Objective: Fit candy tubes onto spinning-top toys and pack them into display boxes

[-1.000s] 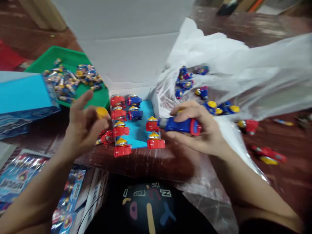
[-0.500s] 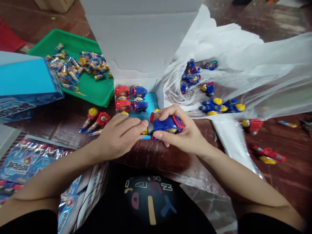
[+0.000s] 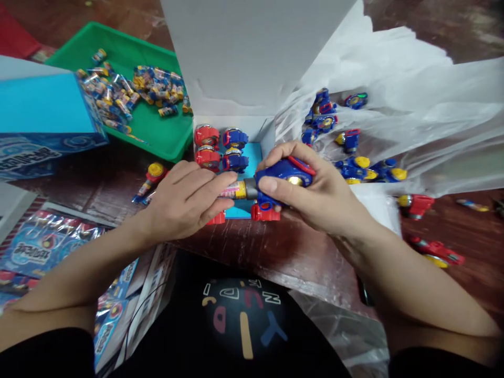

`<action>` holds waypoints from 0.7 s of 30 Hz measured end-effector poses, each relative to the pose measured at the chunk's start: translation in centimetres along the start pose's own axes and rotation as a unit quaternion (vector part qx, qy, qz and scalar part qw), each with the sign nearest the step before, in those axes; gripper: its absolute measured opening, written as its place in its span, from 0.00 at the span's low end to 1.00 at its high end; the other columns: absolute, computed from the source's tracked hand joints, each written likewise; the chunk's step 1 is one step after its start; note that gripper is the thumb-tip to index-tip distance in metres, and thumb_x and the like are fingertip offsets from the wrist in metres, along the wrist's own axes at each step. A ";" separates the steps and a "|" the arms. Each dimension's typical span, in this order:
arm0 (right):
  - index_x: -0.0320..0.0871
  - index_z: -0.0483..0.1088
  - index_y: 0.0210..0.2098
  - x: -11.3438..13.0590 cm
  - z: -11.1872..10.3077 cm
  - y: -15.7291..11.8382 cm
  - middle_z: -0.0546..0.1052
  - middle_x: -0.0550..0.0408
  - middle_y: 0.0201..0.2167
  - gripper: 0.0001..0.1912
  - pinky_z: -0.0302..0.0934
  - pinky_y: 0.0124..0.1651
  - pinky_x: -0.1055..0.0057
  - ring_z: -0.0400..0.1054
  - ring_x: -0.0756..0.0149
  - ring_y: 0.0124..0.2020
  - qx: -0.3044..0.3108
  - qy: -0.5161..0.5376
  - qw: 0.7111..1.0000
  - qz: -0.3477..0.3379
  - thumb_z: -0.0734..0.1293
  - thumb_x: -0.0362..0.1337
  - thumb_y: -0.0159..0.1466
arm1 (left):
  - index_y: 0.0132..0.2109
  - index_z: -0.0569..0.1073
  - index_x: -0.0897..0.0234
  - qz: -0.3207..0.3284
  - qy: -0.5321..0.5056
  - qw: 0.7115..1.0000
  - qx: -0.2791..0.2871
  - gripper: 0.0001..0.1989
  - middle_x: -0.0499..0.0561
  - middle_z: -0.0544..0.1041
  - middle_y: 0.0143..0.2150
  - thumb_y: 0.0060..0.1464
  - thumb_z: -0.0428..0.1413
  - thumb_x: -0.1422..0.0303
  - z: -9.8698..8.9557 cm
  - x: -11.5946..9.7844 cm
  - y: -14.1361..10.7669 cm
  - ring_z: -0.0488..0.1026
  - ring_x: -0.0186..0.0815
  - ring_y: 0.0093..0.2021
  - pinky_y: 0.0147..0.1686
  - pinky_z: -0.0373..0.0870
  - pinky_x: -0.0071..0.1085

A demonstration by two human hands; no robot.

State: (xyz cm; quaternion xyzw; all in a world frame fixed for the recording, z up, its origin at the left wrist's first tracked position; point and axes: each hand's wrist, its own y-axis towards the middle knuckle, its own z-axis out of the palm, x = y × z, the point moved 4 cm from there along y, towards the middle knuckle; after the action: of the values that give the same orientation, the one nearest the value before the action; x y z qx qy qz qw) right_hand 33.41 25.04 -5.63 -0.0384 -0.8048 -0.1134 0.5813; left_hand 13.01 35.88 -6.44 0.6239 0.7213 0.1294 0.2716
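Right hand [image 3: 321,197]: clasps a blue toy [image 3: 281,176] between thumb and fingers, its grey nozzle pointing to the left hand.
Left hand [image 3: 183,202]: pinches a yellow-banded tube [image 3: 238,190] by thumb and fingers, the tube's far end meeting the nozzle.
Toy and tube: over the box [image 3: 232,122], toward its front edge.
Back left corner: red toys [image 3: 207,136] beside blue ones [image 3: 235,137].
Front right corner: another red toy [image 3: 265,212], beneath the held one.

Blk shirt [image 3: 228,341]: outlined "N" [image 3: 271,298] legible; chars on blue box [image 3: 39,105], pkgs [image 3: 35,247] unreadable.
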 end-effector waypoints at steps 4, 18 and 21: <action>0.48 0.71 0.48 1.8 -1.0 1.3 0.74 0.55 0.38 0.16 0.72 0.44 0.63 0.72 0.61 0.41 0.050 -0.163 0.980 -0.101 0.73 0.51 0.70 | 0.70 0.71 0.60 -0.048 0.016 0.999 -0.002 0.29 0.60 0.80 0.60 0.72 0.53 0.48 1.1 2.0 -0.8 0.77 0.51 0.61 0.63 0.72 0.49; 0.34 0.72 0.53 -3.5 6.5 3.5 0.78 0.38 0.46 0.12 0.66 0.51 0.58 0.72 0.51 0.47 0.323 -0.525 0.766 -0.181 0.64 0.30 0.71 | 0.60 0.79 0.60 -0.062 -0.064 0.994 0.056 0.15 0.53 0.79 0.65 0.74 0.53 0.69 5.3 3.9 -4.3 0.74 0.41 0.69 0.67 0.66 0.46; 0.35 0.72 0.53 -2.9 5.8 3.7 0.78 0.38 0.49 0.13 0.68 0.52 0.56 0.73 0.49 0.48 0.316 -0.505 0.782 -0.186 0.68 0.34 0.71 | 0.61 0.78 0.60 -0.072 -0.066 0.994 0.052 0.15 0.54 0.79 0.65 0.74 0.53 0.68 4.4 3.7 -4.4 0.76 0.40 0.67 0.67 0.67 0.47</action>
State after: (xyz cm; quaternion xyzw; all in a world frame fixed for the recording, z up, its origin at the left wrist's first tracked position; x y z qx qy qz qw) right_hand 29.65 30.17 -9.58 0.2459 -0.9654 0.0771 0.0394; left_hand 11.57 37.95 -13.19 0.5907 0.7505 0.0302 0.2947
